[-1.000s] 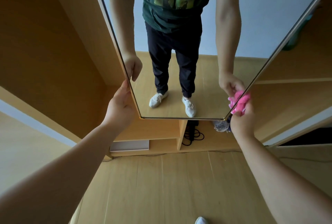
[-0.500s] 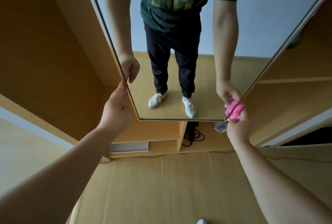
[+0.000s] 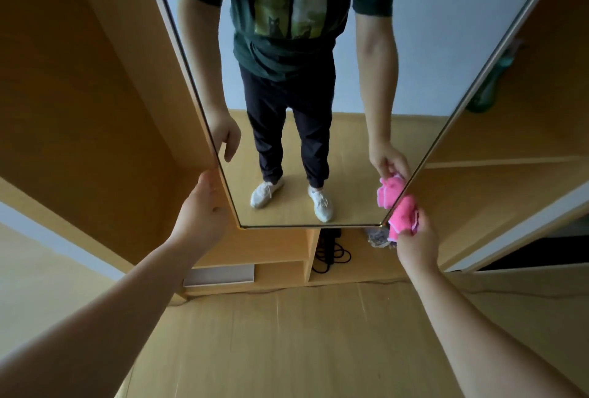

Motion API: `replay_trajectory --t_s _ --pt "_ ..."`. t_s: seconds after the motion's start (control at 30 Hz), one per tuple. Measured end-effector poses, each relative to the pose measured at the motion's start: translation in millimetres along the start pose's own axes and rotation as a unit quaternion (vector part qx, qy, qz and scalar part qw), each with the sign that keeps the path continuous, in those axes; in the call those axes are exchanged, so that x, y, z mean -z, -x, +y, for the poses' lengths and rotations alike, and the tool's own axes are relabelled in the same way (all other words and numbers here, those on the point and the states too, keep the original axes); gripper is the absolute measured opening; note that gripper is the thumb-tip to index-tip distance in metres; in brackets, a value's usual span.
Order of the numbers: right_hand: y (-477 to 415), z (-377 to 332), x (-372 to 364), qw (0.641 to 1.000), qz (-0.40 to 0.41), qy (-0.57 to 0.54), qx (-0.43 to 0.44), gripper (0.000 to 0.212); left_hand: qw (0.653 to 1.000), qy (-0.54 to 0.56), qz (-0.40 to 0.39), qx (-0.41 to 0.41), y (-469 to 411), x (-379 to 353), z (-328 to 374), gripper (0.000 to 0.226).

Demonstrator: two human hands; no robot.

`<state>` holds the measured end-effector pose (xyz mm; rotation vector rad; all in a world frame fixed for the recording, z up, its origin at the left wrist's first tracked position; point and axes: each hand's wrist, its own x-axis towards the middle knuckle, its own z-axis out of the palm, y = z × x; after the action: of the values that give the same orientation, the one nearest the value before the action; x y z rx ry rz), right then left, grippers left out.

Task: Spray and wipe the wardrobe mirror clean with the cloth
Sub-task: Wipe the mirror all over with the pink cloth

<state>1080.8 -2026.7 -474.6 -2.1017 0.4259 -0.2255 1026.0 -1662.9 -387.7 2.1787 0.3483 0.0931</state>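
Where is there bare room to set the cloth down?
Free: the wooden floor between both forearms. Crowded: the low shelf under the mirror, with a black cable and a small bundle. The right hand holds the pink cloth.

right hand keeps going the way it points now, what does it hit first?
Likely the mirror's right edge: the right hand already holds the pink cloth against it near the bottom corner. Depth unclear.

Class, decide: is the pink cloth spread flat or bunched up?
Bunched up: the pink cloth sits crumpled in the right hand, at the mirror corner.
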Motion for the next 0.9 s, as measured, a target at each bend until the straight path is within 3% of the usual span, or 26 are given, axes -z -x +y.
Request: replay_trajectory --t_s 0.17,0.43,0.53,0.77,0.9 --pt "21.2 -36.9 37.6 0.997 -0.063 -0.039 0.015 0.051 0.995 -0.07 -0.042 0.057 22.1 16.2 14.4 0.056" --pt "60.1 -172.3 78.8 0.97 -0.145 -0.095 0.171 0.051 0.985 -0.094 -0.123 -0.081 40.8 49.4 117.4 0.026" --pt "74.7 -240.0 99.2 0.948 -0.175 -0.119 0.238 0.062 0.981 -0.057 -0.107 -0.154 47.0 71.4 173.7 0.023" --pt "94.1 -367.5 142.1 0.875 -0.232 -0.176 0.386 0.057 0.945 0.123 -0.093 -0.289 68.0 128.9 299.6 0.012" --pt "97.1 -412.7 164.7 0.846 -0.211 -0.18 0.455 0.051 0.938 0.151 -0.013 -0.311 74.4 157.0 338.8 0.016"
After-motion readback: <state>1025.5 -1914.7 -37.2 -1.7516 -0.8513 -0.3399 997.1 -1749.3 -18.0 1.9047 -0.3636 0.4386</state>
